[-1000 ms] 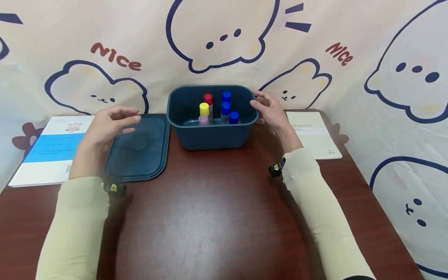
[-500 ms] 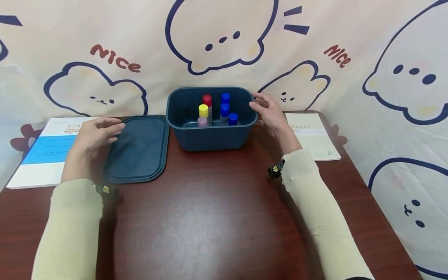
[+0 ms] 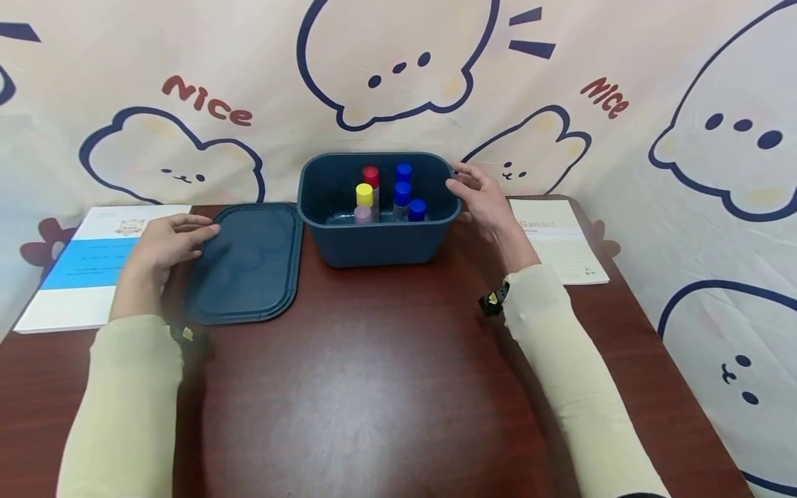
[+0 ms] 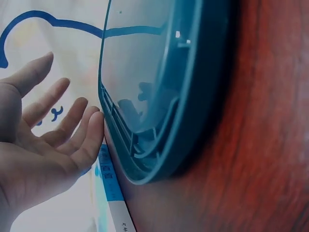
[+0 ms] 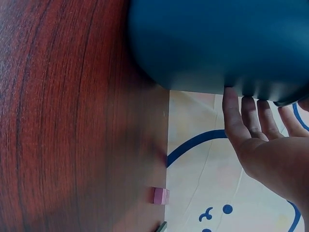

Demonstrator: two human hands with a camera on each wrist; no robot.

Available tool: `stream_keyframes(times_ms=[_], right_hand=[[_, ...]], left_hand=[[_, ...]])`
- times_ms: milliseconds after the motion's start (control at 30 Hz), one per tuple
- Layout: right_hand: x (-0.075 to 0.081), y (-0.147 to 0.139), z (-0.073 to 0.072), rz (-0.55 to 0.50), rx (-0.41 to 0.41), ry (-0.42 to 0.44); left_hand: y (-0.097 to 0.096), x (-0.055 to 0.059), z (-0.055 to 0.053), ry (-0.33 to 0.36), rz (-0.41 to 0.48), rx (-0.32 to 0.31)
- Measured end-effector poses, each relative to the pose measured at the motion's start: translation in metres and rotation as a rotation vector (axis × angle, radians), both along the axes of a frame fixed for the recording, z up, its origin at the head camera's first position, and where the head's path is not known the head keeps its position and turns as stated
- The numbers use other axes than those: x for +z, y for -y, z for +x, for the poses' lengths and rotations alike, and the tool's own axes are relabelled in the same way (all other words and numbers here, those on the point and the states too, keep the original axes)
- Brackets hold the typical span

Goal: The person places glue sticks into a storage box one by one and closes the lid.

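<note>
A dark blue plastic bin (image 3: pixel 380 245) stands at the back middle of the table, with several glue-stick-like tubes inside. Their caps are red (image 3: pixel 371 176), yellow (image 3: pixel 364 194), pale pink and blue (image 3: pixel 402 191). My right hand (image 3: pixel 488 204) holds the bin's right end, thumb over the rim and fingertips on the outer wall in the right wrist view. A matching blue lid (image 3: pixel 249 266) lies flat, left of the bin. My left hand (image 3: pixel 165 245) is at the lid's left edge, fingers loosely bent and apart, palm empty in the left wrist view.
At the left lies a white and blue book (image 3: pixel 65 301), partly behind my left hand. A notepad (image 3: pixel 569 252) is right of the bin. A small pink block (image 5: pixel 161 195) shows at the table's edge in the right wrist view. Printed cloth (image 3: pixel 386 97) hangs behind.
My left hand has moved left and slightly down, from over the lid to its left edge. The right hand, the bin and the lid have stayed in place.
</note>
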State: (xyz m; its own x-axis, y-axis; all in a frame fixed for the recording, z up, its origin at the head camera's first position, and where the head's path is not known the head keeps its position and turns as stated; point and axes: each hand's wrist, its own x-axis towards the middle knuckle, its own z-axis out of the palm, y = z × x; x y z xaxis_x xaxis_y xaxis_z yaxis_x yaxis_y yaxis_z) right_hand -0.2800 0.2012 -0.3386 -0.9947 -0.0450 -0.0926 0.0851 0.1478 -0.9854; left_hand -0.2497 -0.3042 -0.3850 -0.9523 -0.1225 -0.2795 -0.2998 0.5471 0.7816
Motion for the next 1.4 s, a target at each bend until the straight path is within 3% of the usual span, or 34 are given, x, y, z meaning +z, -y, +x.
stream_keyframes(times_ms=[233, 400, 600, 767, 967, 1167, 1400], right_hand=[[0.001, -0.012, 0.004, -0.002, -0.028, 0.004], [0.002, -0.015, 0.005, -0.003, -0.030, -0.002], [0.002, -0.013, 0.004, 0.017, -0.023, -0.015], [0.001, -0.005, 0.001, 0.011, -0.006, -0.015], [0.000, 0.003, 0.000, -0.017, 0.013, -0.021], [0.003, 0.002, 0.000, -0.007, 0.010, -0.014], [0.000, -0.001, 0.001, -0.031, 0.010, -0.010]], left_hand=[[-0.009, 0.002, -0.010, 0.058, 0.013, -0.075], [-0.010, 0.003, -0.016, 0.070, -0.064, -0.103], [-0.007, 0.001, -0.016, 0.088, -0.151, -0.141], [0.000, 0.000, -0.011, 0.075, -0.187, -0.159], [0.005, -0.001, -0.001, 0.081, -0.164, -0.156], [0.007, 0.001, 0.000, 0.060, -0.121, -0.172], [0.013, 0.000, -0.001, 0.080, 0.023, -0.191]])
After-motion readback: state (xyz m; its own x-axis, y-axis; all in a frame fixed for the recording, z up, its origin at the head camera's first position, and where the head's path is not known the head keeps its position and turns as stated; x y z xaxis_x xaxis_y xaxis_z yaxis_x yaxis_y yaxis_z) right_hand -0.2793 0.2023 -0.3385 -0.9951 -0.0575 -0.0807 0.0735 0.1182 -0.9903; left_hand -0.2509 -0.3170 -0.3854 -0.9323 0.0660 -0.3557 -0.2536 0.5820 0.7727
